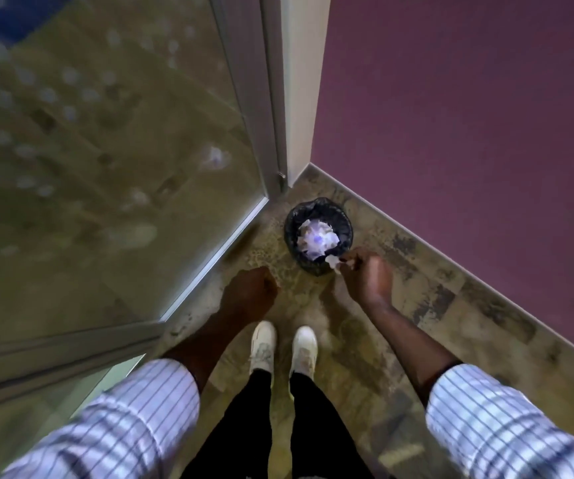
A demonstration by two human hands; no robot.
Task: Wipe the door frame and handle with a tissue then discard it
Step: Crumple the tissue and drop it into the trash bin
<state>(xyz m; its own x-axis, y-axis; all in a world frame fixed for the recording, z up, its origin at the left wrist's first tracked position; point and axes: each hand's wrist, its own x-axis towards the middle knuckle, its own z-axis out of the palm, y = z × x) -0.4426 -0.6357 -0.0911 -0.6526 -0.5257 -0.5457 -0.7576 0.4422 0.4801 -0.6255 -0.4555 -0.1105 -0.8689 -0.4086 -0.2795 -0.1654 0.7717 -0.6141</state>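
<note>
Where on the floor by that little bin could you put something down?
Bare floor lies right of the bin, running along the purple wall. A smaller patch sits between the glass door and the left hand. The corner around the bin is crowded: the right hand holds a tissue there, with shoes just behind.

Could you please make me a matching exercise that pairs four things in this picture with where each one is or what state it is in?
Things:
1. tissue
2. bin
3. left hand
4. shoes

Places or states:
A. closed in a fist, holding nothing that shows
B. on the floor in the corner, lined with a black bag, white paper inside
C. side by side on the floor, between the two arms
D. pinched in the right hand over the bin's near rim

Pairs: 1-D, 2-B, 3-A, 4-C
</note>
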